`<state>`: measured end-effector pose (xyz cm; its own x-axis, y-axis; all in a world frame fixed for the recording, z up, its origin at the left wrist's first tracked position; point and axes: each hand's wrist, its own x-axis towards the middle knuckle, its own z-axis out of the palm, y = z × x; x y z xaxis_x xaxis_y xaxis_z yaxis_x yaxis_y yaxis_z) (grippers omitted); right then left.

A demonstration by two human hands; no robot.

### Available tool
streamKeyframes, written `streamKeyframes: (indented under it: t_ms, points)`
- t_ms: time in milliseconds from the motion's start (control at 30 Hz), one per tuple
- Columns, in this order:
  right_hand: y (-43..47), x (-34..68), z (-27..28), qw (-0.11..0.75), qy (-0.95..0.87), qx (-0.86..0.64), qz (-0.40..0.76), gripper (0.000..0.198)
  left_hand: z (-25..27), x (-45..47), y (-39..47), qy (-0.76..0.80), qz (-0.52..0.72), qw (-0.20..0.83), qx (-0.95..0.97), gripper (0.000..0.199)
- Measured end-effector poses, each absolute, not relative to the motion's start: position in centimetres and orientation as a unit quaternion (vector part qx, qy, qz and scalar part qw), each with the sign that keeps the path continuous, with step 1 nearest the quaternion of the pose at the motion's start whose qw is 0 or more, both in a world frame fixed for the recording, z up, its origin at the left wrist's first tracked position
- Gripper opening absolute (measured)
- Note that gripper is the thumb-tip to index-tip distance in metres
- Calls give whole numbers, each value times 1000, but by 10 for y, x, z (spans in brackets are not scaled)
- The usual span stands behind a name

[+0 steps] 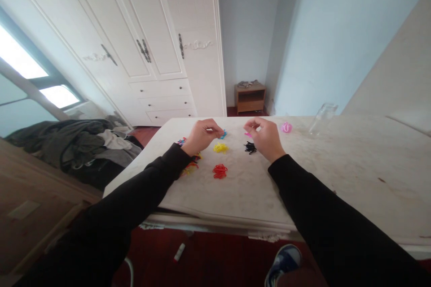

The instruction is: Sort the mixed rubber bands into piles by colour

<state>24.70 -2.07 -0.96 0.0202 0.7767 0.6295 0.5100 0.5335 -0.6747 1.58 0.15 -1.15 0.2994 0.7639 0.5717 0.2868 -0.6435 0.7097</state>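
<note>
My left hand (201, 136) is closed in a pinch, its fingertips right at a small blue heap of rubber bands (224, 133). Whether a band sits between them is too small to tell. My right hand (266, 138) also pinches, above a pink bit of bands (248, 134); what its fingers hold is hidden. Between my hands lie yellow rubber bands (221, 147), with red rubber bands (220, 171) nearer me. Black rubber bands (250, 147) rest beside my right hand. A mixed-colour heap (190, 169) is partly covered by my left wrist.
Farther right on the white table (336, 175) are a pink bundle (286, 127) and a clear glass bottle (323, 119). Clothes (77, 148) are piled at the left. A white wardrobe (161, 54) and a small wooden nightstand (250, 97) stand behind.
</note>
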Motion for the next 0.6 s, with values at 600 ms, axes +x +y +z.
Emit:
streamKeyframes:
  t_ms: [600]
  points:
    - [18, 283, -37, 471, -666, -564, 130, 5, -19, 16, 2, 383, 457, 297, 746, 32]
